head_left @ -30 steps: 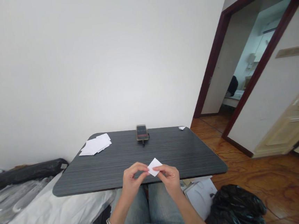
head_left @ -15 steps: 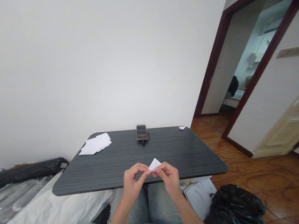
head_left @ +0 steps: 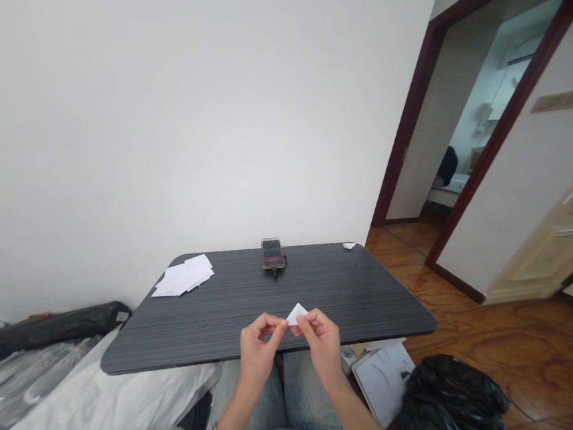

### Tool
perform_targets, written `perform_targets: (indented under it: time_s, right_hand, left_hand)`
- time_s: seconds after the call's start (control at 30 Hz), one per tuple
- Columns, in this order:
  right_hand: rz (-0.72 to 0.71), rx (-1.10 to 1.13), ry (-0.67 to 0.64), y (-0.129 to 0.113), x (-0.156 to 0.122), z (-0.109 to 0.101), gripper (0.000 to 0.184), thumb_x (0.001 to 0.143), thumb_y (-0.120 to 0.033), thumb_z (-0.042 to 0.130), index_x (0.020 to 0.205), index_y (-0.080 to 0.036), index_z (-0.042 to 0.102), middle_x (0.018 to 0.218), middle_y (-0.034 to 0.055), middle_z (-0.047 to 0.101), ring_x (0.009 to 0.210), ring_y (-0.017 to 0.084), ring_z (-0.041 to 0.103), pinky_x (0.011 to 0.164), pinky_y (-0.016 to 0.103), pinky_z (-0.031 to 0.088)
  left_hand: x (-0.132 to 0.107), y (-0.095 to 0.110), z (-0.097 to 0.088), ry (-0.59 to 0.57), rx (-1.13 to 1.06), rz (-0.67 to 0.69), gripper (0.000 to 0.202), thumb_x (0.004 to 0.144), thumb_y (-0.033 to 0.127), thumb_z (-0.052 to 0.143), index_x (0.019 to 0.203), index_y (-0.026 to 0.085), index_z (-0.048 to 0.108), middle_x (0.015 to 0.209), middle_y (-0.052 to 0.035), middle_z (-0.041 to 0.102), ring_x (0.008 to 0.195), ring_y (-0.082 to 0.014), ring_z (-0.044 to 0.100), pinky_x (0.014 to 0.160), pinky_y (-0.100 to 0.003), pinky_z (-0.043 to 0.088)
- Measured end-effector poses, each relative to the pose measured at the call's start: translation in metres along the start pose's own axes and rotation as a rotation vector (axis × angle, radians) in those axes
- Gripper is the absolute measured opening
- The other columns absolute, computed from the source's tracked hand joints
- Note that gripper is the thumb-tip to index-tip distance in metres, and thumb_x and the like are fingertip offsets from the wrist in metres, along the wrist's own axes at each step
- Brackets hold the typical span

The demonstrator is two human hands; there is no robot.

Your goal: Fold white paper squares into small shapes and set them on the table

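Observation:
A small folded piece of white paper [head_left: 297, 312], with a pointed top, is held up between my two hands above the near edge of the dark table [head_left: 323, 285]. My left hand [head_left: 261, 343] pinches its left corner between thumb and fingertips. On the other side, my right hand [head_left: 320, 336] grips the paper's right part, the thumb pressed on its face. The lower part of the paper is partly hidden by my fingers.
A stack of white paper sheets [head_left: 184, 276] lies at the table's far left. A phone [head_left: 272, 253] with a cable stands at the back middle. A small folded white paper [head_left: 349, 245] lies at the far right corner. A black plastic bag [head_left: 448, 398] sits below right.
My right thumb has shifted up onto the face of the paper. Both hands have drawn slightly closer together, the left moving a little to the right.

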State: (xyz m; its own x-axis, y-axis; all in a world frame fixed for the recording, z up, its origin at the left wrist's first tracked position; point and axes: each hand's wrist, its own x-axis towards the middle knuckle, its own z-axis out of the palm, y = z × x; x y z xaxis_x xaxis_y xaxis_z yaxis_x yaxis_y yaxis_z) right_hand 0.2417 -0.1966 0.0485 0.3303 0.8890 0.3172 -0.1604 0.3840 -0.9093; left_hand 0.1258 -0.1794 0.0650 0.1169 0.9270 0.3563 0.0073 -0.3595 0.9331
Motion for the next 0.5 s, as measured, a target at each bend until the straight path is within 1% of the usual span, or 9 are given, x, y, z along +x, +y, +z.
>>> perform_targets:
  time_s: [0.07,0.17,0.2,0.27,0.37,0.5]
  right_hand:
    - [0.008,-0.009,0.01,0.0006,0.0008,-0.0001,0.02,0.074,-0.027,0.058,0.059,-0.015,0.051,0.052,-0.0015,0.056,0.051,0.011,0.053,0.053,0.021,0.042]
    - [0.013,-0.032,0.032,0.0006,0.0015,-0.0004,0.021,0.073,-0.027,0.059,0.058,-0.015,0.051,0.05,-0.0014,0.056,0.049,0.011,0.053,0.051,0.021,0.042]
    - [0.011,-0.043,0.035,0.0005,0.0016,-0.0007,0.021,0.073,-0.027,0.059,0.058,-0.015,0.051,0.05,-0.0012,0.056,0.049,0.011,0.054,0.051,0.021,0.042]
    - [0.006,-0.07,0.038,0.0003,0.0013,-0.0015,0.021,0.073,-0.027,0.059,0.057,-0.015,0.052,0.051,-0.0006,0.057,0.05,0.012,0.055,0.052,0.022,0.043]
    - [-0.002,-0.099,0.036,0.0003,0.0005,-0.0026,0.02,0.072,-0.027,0.059,0.057,-0.015,0.052,0.051,0.0001,0.058,0.05,0.013,0.056,0.052,0.022,0.044]
    - [-0.002,-0.101,0.05,0.0005,-0.0003,-0.0017,0.021,0.071,-0.027,0.06,0.056,-0.015,0.052,0.051,0.0006,0.058,0.049,0.013,0.056,0.051,0.022,0.044]
  left_hand:
    - [0.0006,-0.0012,0.0003,0.015,-0.113,-0.065,0.013,0.072,0.026,0.059,0.068,0.013,0.059,0.058,-0.0001,0.061,0.058,-0.0128,0.057,0.058,-0.022,0.045]
    - [0.0022,-0.0018,0.0004,-0.004,-0.273,-0.167,0.017,0.074,0.03,0.055,0.08,0.014,0.058,0.06,0.0004,0.061,0.056,-0.0123,0.057,0.058,-0.024,0.047]
    - [0.0027,-0.0017,0.0002,-0.019,-0.295,-0.194,0.018,0.073,0.03,0.057,0.081,0.013,0.058,0.06,0.0,0.062,0.056,-0.0122,0.058,0.059,-0.024,0.047]
    - [0.0035,-0.0015,0.0001,-0.042,-0.302,-0.227,0.017,0.069,0.027,0.062,0.077,0.012,0.059,0.06,-0.0006,0.063,0.057,-0.0119,0.058,0.059,-0.023,0.047]
    - [0.0037,-0.001,0.0003,-0.039,-0.281,-0.23,0.015,0.065,0.024,0.066,0.071,0.012,0.059,0.058,-0.0002,0.062,0.055,-0.0109,0.057,0.058,-0.021,0.045]
    - [0.0027,-0.0015,0.0011,-0.021,-0.258,-0.201,0.013,0.065,0.022,0.065,0.07,0.012,0.059,0.055,0.0015,0.06,0.054,-0.0101,0.056,0.057,-0.02,0.044]
